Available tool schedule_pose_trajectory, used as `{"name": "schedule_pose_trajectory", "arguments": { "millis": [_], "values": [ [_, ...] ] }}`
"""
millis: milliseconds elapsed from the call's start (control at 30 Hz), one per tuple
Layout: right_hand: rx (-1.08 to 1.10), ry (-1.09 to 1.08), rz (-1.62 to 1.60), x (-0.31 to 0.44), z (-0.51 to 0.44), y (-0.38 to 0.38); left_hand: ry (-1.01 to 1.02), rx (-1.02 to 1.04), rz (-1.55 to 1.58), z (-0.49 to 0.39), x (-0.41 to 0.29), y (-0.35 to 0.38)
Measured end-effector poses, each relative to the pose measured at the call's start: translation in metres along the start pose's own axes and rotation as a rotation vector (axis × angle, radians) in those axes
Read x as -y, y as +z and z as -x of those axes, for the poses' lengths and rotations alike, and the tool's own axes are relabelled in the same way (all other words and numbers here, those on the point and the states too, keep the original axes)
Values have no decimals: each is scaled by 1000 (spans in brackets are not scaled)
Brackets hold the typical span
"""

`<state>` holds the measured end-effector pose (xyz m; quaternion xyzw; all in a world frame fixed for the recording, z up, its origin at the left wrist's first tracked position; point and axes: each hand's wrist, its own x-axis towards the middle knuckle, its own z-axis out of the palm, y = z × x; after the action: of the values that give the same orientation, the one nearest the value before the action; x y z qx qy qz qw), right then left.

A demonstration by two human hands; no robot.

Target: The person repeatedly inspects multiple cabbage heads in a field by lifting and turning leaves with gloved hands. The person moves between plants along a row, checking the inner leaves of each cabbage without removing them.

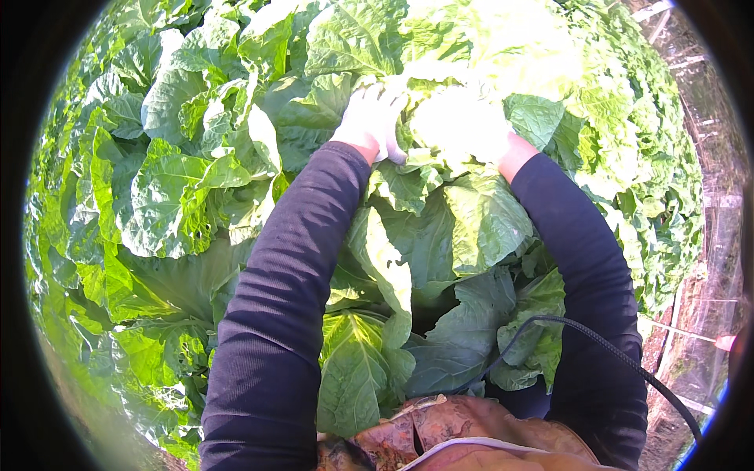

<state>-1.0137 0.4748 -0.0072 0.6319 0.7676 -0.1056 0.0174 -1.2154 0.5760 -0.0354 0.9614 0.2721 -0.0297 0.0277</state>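
Both arms, in dark ribbed sleeves, reach forward into a dense stand of leafy cabbage plants. My left hand (374,120), in a white glove, lies with fingers spread against the left side of a leafy head (421,156) at top centre. On the head's right side rests my right hand (480,126), so washed out by glare that its fingers cannot be made out. Whether either hand grips the leaves is not clear. Below the hands, a broad pale green leaf (486,224) and a curled leaf with small holes (386,265) hang down.
Large cabbage leaves (171,188) surround the arms on every side. A dark cord (612,347) runs across the right forearm to the lower right. Along the right edge lies a strip of brown ground (695,329) with clear sheeting. Patterned clothing (447,418) shows at the bottom.
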Motion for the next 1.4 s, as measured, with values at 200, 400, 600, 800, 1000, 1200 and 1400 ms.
{"name": "schedule_pose_trajectory", "arguments": {
  "millis": [200,400,600,800,1000,1200,1400],
  "values": [
    [13,47,-170,-15,25,-22,-6,29,0,1,-2,-2],
    [17,389,277,-28,37,-24,1,8,-1,2,-3,-1],
    [-51,440,27,-50,50,-19,-9,57,-12,2,-4,-2],
    [-217,255,414,-53,80,-9,-5,5,17,3,-5,0],
    [-339,206,367,-51,94,-1,151,-288,35,15,-18,3],
    [-288,610,139,-53,84,-15,361,-283,-120,21,-66,5],
    [-173,782,-1,-61,69,-26,525,-373,120,25,-99,12]
  ]
}}
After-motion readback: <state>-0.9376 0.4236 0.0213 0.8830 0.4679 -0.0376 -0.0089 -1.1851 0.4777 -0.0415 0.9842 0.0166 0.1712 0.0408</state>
